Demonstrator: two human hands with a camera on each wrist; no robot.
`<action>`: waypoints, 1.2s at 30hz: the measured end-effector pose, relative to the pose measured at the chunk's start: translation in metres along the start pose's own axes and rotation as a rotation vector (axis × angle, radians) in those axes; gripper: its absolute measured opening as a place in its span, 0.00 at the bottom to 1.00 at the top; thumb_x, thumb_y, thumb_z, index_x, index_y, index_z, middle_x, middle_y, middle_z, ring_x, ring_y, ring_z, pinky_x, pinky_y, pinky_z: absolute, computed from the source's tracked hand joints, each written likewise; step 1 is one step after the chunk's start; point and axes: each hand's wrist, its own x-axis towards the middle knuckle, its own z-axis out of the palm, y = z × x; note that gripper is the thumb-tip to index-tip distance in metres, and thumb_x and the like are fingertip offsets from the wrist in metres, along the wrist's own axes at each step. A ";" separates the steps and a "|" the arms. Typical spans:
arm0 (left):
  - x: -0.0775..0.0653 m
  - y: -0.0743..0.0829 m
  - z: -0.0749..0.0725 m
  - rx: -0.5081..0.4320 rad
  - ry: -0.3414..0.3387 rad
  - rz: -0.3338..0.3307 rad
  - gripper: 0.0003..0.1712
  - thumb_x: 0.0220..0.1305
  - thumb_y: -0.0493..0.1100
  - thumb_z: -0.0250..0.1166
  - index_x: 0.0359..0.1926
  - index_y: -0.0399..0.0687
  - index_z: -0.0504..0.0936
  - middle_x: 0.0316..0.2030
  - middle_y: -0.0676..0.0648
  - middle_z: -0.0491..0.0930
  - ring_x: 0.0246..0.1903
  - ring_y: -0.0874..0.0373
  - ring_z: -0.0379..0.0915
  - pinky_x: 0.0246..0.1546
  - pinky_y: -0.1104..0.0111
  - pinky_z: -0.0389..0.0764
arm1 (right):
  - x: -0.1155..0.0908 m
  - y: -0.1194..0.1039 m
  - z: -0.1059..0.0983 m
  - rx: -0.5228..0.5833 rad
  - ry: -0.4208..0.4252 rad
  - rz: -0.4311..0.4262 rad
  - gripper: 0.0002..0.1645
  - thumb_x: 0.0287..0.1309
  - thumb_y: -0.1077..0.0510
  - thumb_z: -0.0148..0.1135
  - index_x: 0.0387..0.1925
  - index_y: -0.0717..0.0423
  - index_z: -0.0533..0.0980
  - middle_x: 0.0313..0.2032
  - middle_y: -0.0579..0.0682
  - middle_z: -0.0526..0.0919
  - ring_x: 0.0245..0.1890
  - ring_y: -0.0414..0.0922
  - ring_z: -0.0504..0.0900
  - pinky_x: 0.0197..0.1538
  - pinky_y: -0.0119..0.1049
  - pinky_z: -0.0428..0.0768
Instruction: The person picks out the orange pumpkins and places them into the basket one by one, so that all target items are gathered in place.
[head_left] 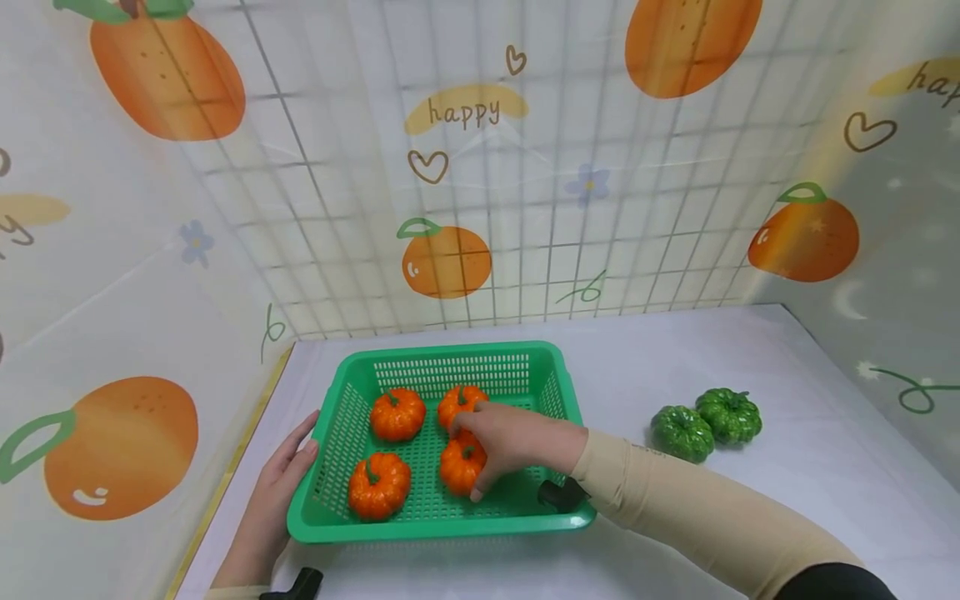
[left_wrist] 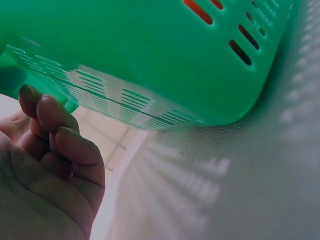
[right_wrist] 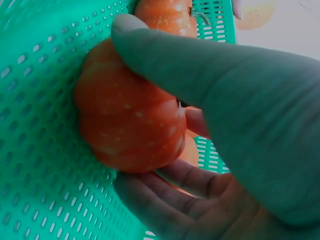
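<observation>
A green plastic basket (head_left: 450, 527) holds several small orange pumpkins, including one at the back left (head_left: 397, 415), one at the front left (head_left: 378, 487) and one at the back right (head_left: 459, 400). Inside it, my right hand (head_left: 513, 437) grips the front-right orange pumpkin (right_wrist: 130, 110) with thumb and fingers on opposite sides. That pumpkin sits on or very near the basket floor. Along the basket's left outer wall, my left hand (head_left: 276, 483) rests with loosely bent fingers, its fingertips (left_wrist: 50, 110) by the rim.
Two green pumpkins, one nearer (head_left: 682, 433) and one behind it (head_left: 729, 416), sit side by side on the white table (head_left: 637, 358) right of the basket. Behind the table stands a wire grid covered by a printed sheet (head_left: 510, 192); printed sheets also flank both sides.
</observation>
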 end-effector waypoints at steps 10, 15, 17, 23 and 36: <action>0.000 -0.001 -0.001 0.004 0.001 0.005 0.32 0.77 0.59 0.49 0.77 0.63 0.56 0.74 0.46 0.55 0.59 0.62 0.70 0.48 0.67 0.80 | -0.001 -0.003 -0.004 -0.022 -0.015 -0.001 0.46 0.32 0.36 0.83 0.56 0.41 0.74 0.44 0.40 0.75 0.40 0.38 0.73 0.45 0.33 0.76; 0.000 -0.002 -0.001 0.003 0.000 0.007 0.32 0.77 0.59 0.48 0.77 0.63 0.56 0.74 0.46 0.55 0.59 0.62 0.70 0.48 0.67 0.80 | -0.001 -0.003 -0.006 -0.034 -0.024 -0.005 0.46 0.33 0.35 0.83 0.56 0.41 0.74 0.44 0.39 0.76 0.41 0.38 0.73 0.46 0.32 0.76; 0.000 -0.001 -0.001 0.008 0.001 0.007 0.32 0.77 0.59 0.48 0.77 0.63 0.56 0.74 0.46 0.55 0.59 0.62 0.70 0.48 0.67 0.80 | -0.001 -0.004 -0.007 -0.035 -0.031 -0.008 0.46 0.33 0.35 0.83 0.57 0.41 0.74 0.45 0.39 0.77 0.42 0.38 0.73 0.47 0.33 0.76; 0.000 0.000 0.000 0.009 0.003 -0.005 0.33 0.76 0.60 0.49 0.77 0.64 0.56 0.74 0.46 0.54 0.58 0.63 0.71 0.48 0.67 0.80 | -0.006 -0.004 -0.017 0.026 -0.046 -0.016 0.47 0.37 0.37 0.82 0.60 0.43 0.73 0.52 0.41 0.77 0.47 0.39 0.73 0.52 0.37 0.76; -0.002 0.001 0.001 -0.003 -0.002 0.002 0.33 0.76 0.59 0.48 0.77 0.63 0.56 0.74 0.45 0.55 0.58 0.64 0.71 0.47 0.67 0.80 | -0.020 0.001 -0.035 0.190 -0.021 -0.034 0.47 0.40 0.41 0.81 0.62 0.47 0.72 0.54 0.45 0.79 0.52 0.45 0.78 0.48 0.36 0.78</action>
